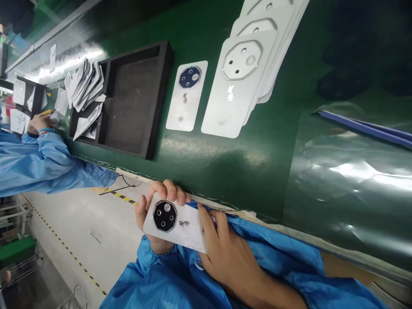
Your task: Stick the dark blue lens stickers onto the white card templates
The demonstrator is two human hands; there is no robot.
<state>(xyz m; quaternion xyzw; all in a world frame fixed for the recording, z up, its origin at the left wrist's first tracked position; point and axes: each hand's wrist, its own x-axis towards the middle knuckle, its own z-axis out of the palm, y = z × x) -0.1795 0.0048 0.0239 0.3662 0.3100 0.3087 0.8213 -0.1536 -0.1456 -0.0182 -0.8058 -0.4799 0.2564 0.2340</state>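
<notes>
– White panel (pixel 190 231), where?
– Just off near edge of green counter (pixel 225 171); left hand (pixel 169 191) curled round black-octagon end, right hand (pixel 230 253) closed over right end.
– Nearby?
– Black tray (pixel 160 103) far left, blue tweezers (pixel 363 127) right.

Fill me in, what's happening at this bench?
Someone in blue sleeves has a white panel in both hands at the bench edge: left hand at the end with the black octagon, right hand over the other end. On the green bench lie a single panel with a dark blue octagon, a fanned stack of pale panels and purple tweezers. More panels sit in the left part of a black tray. A co-worker's hand is further left.
</notes>
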